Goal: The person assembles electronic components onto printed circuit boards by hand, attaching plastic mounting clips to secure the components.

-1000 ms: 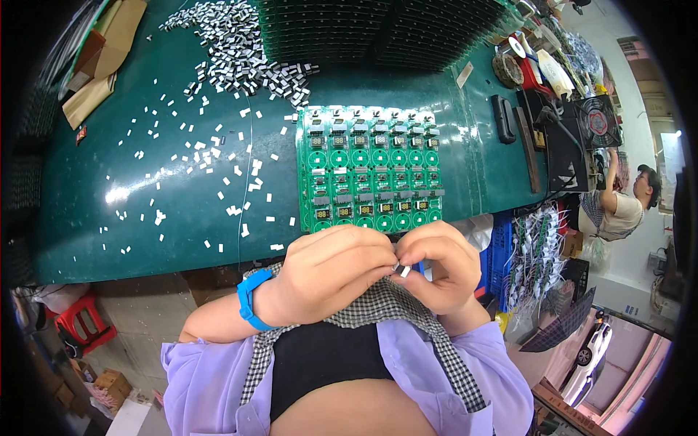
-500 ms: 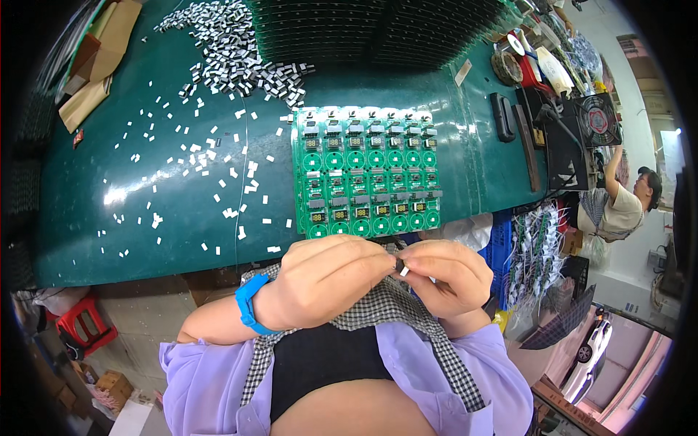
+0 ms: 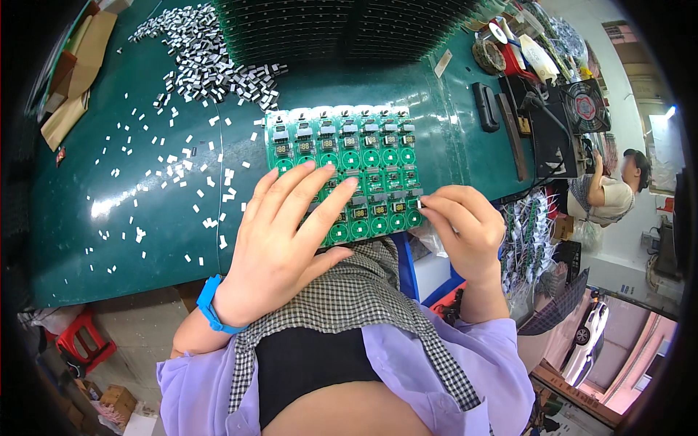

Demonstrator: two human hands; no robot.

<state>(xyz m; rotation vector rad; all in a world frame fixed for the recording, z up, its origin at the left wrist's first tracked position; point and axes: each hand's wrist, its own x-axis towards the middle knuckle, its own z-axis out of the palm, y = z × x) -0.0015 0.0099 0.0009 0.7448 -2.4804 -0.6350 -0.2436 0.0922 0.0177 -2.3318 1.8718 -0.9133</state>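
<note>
Fingers of the left hand (image 3: 280,240) lie spread flat on the green board (image 3: 342,171) at the tabletop's (image 3: 131,247) near edge; the right hand (image 3: 465,225) pinches a small white part (image 3: 421,206) at the board's near right corner. Most slots look filled; a pile of parts (image 3: 203,62) waits at the far edge.

Desk (image 3: 109,240): dark green top, glossy, with a bright glare patch near its left edge.
Floor (image 3: 138,341): grey concrete, seen below the desk's near edge.
Stool (image 3: 83,341): red, on the floor at lower left.
Boxes (image 3: 109,398): cardboard, on the floor beside the stool.
Fan (image 3: 584,105): small, at the desk's far right corner.
Light (image 3: 670,111): bright daylight at the right.
Car (image 3: 587,340): white, outside at lower right.
</note>
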